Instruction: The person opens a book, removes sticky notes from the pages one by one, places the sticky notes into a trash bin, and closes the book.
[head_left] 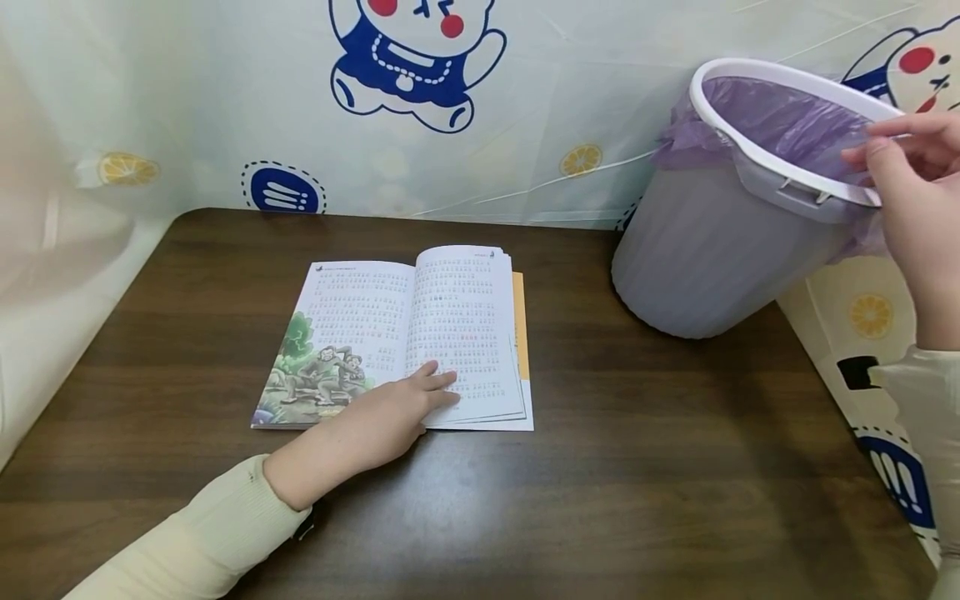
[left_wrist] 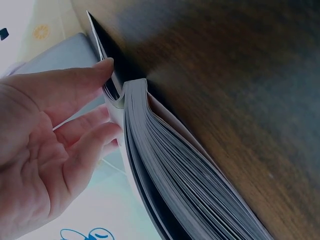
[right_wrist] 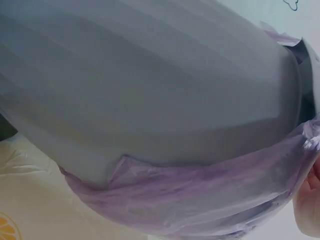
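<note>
An open book (head_left: 465, 308) with printed pages and a drawing lies on the brown table (head_left: 525, 517). My left hand (head_left: 397, 417) rests on its lower middle with fingers spread over the right page. In the left wrist view, the thumb and fingers of the left hand (left_wrist: 60, 135) are beside the edge of the thick page block (left_wrist: 165, 145). At the right, my right hand (head_left: 918, 183) is at the rim of a grey trash bin (head_left: 697, 242), its fingertips bent over the opening. Whether they grip the rim or the purple bag (head_left: 787, 117) is hidden.
The bin is at the table's back right corner. Behind the table hangs a pale cloth (head_left: 540, 100) printed with cartoon figures and lemon slices. Purple bag folds (right_wrist: 200, 190) hang over the outside of the bin in the right wrist view.
</note>
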